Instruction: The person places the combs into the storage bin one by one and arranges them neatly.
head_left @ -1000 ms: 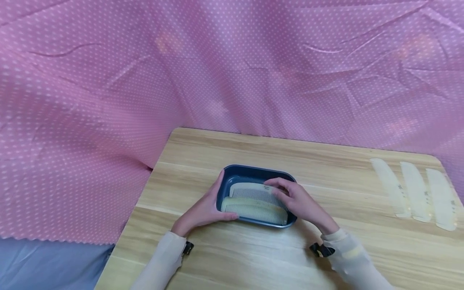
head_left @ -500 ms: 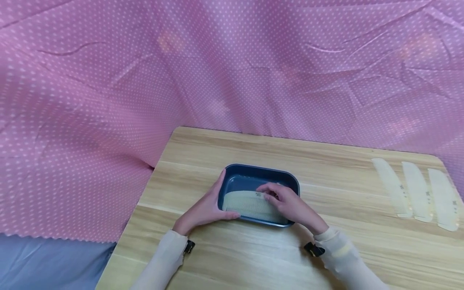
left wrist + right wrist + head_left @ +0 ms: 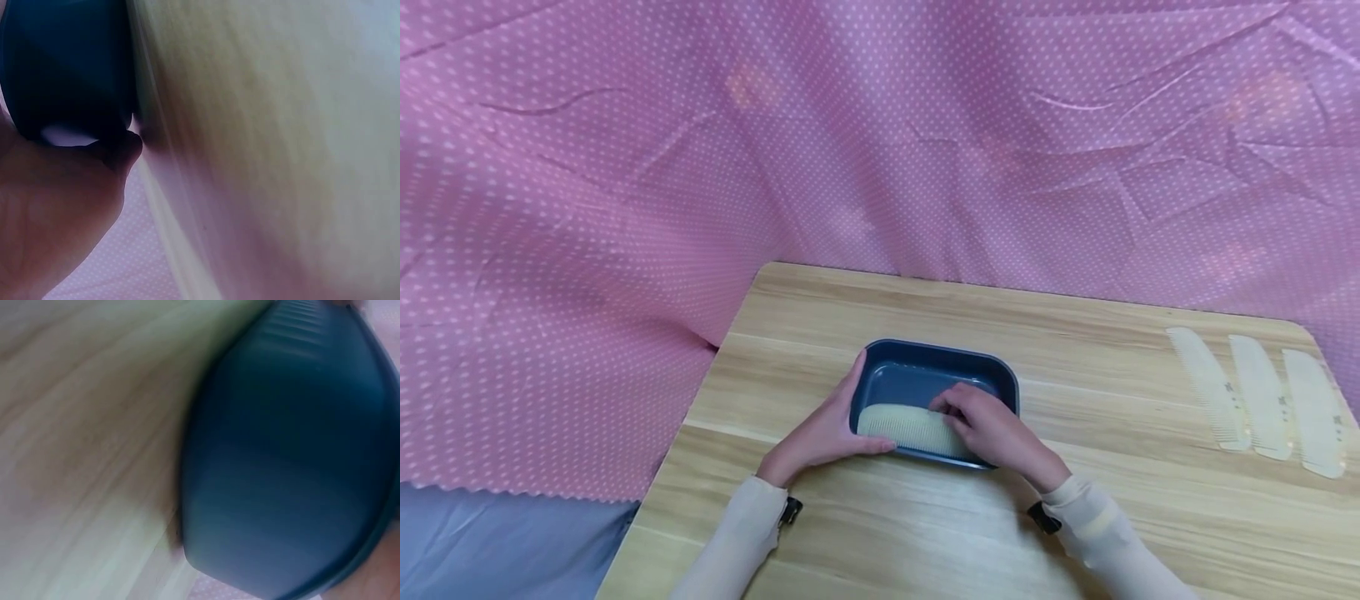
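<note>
A dark blue rectangular tray (image 3: 898,382) rests on the table in the head view. My left hand (image 3: 820,433) holds its left end, thumb along the near side; the left wrist view shows the thumb against the tray wall (image 3: 69,69). Inside, along the near wall, lies a pale comb (image 3: 898,425) with its teeth toward me. My right hand (image 3: 992,423) reaches into the tray and pinches the comb's upper edge with curled fingers, covering its right end. A second comb is not visible now. The tray's outer wall (image 3: 281,462) fills much of the right wrist view.
Three pale combs (image 3: 1206,387) lie side by side at the right end of the wooden table (image 3: 820,317). Pink dotted cloth (image 3: 880,150) hangs behind the table and along its left side.
My right hand has drawn the farther comb toward me, over the nearer one, so that a single comb shows along the near wall. The left hand has stayed on the tray.
</note>
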A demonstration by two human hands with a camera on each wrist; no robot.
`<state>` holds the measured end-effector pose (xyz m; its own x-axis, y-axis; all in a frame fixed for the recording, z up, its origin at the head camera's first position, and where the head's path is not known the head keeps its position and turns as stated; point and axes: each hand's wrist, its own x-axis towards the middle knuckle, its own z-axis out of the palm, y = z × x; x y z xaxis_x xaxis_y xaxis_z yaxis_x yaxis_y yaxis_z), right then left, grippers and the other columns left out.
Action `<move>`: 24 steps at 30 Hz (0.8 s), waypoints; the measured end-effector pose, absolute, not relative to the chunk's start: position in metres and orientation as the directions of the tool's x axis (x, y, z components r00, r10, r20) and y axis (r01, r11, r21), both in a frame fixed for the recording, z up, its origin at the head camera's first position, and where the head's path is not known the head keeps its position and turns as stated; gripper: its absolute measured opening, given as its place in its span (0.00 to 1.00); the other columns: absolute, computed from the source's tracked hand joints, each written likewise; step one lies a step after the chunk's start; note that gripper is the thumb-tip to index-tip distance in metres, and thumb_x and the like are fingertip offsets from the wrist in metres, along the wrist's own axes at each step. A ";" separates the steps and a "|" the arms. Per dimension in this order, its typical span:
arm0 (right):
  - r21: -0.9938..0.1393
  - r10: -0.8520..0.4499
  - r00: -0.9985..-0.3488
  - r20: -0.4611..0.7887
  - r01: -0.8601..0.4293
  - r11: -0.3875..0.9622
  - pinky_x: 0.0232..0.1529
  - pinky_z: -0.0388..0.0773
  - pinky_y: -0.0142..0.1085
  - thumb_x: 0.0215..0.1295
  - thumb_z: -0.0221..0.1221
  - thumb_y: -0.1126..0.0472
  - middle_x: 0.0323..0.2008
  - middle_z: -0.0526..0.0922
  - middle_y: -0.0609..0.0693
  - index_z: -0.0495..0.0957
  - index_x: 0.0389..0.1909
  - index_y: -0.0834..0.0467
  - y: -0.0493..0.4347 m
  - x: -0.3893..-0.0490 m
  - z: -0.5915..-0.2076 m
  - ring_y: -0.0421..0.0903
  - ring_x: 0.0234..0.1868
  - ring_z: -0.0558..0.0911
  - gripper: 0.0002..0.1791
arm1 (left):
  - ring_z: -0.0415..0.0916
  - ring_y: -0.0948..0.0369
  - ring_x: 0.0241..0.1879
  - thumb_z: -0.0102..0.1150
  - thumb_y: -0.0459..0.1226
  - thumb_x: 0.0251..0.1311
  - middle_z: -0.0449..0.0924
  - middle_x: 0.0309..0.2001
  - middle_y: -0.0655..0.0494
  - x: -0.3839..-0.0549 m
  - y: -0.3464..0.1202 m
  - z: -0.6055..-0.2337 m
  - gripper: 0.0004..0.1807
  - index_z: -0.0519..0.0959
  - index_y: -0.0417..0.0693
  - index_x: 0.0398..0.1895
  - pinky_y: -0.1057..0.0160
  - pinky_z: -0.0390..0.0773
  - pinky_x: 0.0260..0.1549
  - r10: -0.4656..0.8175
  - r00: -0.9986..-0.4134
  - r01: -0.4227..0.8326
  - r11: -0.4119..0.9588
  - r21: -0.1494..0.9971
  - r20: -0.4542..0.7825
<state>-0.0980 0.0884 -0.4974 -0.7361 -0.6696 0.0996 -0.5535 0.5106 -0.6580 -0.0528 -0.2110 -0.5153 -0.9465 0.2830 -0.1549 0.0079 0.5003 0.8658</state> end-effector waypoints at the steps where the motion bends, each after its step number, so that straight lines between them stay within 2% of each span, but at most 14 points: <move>1: -0.649 -0.671 -0.735 0.100 -0.559 0.516 0.52 0.84 0.46 0.76 0.64 0.72 0.49 0.87 0.48 0.88 0.53 0.58 0.088 -0.098 -0.497 0.43 0.47 0.82 0.11 | 0.45 0.52 0.85 0.85 0.56 0.55 0.37 0.89 0.63 -0.053 -0.211 -0.515 0.77 0.28 0.76 0.90 0.34 0.55 0.77 0.283 -0.947 0.007 0.500 0.866 -0.155; 7: -0.635 -0.656 -0.747 0.109 -0.560 0.532 0.52 0.84 0.47 0.75 0.65 0.71 0.48 0.86 0.48 0.88 0.53 0.58 0.087 -0.097 -0.498 0.43 0.47 0.82 0.11 | 0.45 0.53 0.85 0.85 0.55 0.55 0.37 0.89 0.64 -0.053 -0.211 -0.517 0.78 0.28 0.76 0.90 0.35 0.55 0.77 0.285 -0.948 0.017 0.492 0.870 -0.143; 12: -0.710 -0.601 -0.788 0.134 -0.499 0.496 0.50 0.83 0.45 0.78 0.65 0.68 0.50 0.86 0.49 0.87 0.57 0.58 0.091 -0.095 -0.500 0.44 0.47 0.81 0.11 | 0.45 0.53 0.85 0.85 0.57 0.54 0.37 0.89 0.65 -0.052 -0.212 -0.519 0.78 0.29 0.75 0.90 0.34 0.55 0.77 0.282 -0.949 0.023 0.504 0.864 -0.139; 16: -0.787 -0.556 -0.810 0.189 -0.463 0.408 0.46 0.84 0.40 0.80 0.64 0.66 0.51 0.86 0.52 0.85 0.60 0.60 0.097 -0.095 -0.500 0.43 0.46 0.82 0.12 | 0.45 0.52 0.85 0.85 0.58 0.54 0.37 0.89 0.64 -0.052 -0.212 -0.520 0.77 0.29 0.74 0.90 0.34 0.55 0.77 0.278 -0.950 0.022 0.508 0.861 -0.140; 24: -0.908 -0.438 -0.868 0.236 -0.357 0.220 0.48 0.85 0.36 0.81 0.63 0.64 0.51 0.87 0.61 0.84 0.60 0.59 0.104 -0.095 -0.497 0.48 0.48 0.85 0.12 | 0.44 0.53 0.85 0.85 0.58 0.54 0.37 0.89 0.66 -0.053 -0.212 -0.522 0.78 0.28 0.76 0.90 0.34 0.55 0.77 0.278 -0.949 0.016 0.512 0.859 -0.148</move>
<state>-0.0949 0.1045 -0.4975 -0.8678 -0.4376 0.2355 -0.3571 0.2195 -0.9079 -0.0530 -0.2123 -0.5216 -0.9492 0.2779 -0.1477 0.0161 0.5115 0.8591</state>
